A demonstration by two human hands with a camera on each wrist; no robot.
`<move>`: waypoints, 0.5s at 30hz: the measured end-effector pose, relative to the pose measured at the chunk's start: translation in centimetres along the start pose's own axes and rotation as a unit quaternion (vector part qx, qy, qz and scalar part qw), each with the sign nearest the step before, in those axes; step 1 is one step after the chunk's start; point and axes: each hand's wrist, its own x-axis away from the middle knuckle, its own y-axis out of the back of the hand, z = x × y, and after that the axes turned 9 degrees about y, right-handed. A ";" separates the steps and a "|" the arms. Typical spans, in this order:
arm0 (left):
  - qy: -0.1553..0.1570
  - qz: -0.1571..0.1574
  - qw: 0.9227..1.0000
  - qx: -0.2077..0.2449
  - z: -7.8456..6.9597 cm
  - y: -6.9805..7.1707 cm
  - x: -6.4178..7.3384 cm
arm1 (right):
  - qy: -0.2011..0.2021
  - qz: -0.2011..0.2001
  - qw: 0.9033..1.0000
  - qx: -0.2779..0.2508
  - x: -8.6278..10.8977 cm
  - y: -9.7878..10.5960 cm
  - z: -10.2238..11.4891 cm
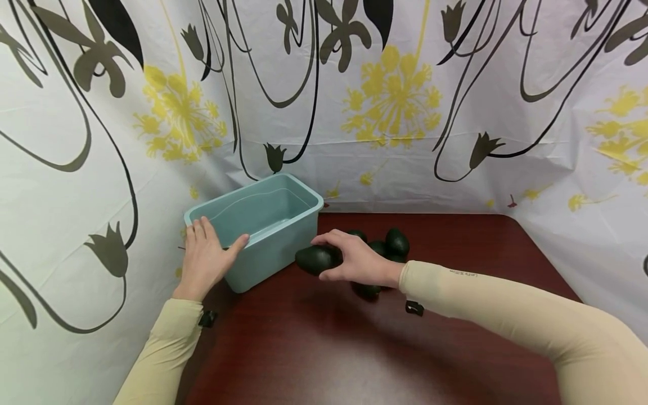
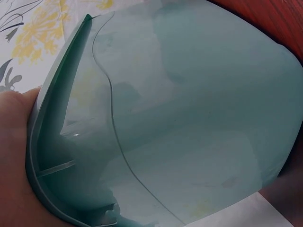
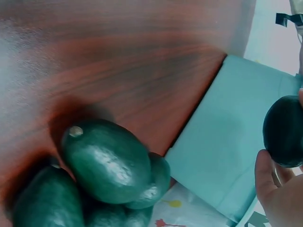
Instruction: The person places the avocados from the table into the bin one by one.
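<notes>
A light teal plastic bin (image 1: 273, 260) stands at the table's left, its top uncovered. My left hand (image 1: 208, 256) rests on the bin's near left rim, fingers lying over it and thumb spread to the side. The left wrist view shows that hand (image 2: 16, 156) along the rim, with the bin's wall (image 2: 199, 113) filling most of the picture. My right hand (image 1: 356, 260) holds a dark green avocado (image 1: 316, 260) between thumb and fingers, just right of the bin. In the right wrist view the held avocado (image 3: 284, 132) overlaps the bin.
Several more avocados (image 1: 397, 242) lie in a group behind and beneath my right hand; the right wrist view shows some of the avocados (image 3: 106, 161) close up. The dark red-brown table (image 1: 354, 360) reaches back to a patterned curtain (image 1: 304, 124).
</notes>
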 end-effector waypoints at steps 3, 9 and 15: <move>0.000 0.001 1.000 0.001 0.1 0.0 0.0 | 0.021 -0.010 1.000 -0.002 -0.7 0.3 0.1; 0.003 0.003 1.000 0.000 0.2 0.0 -0.1 | 0.034 -0.017 0.999 -0.006 -1.9 0.8 0.3; 0.004 -0.004 1.000 0.002 0.1 0.1 0.0 | 0.036 -0.022 0.999 -0.013 -2.8 1.2 0.1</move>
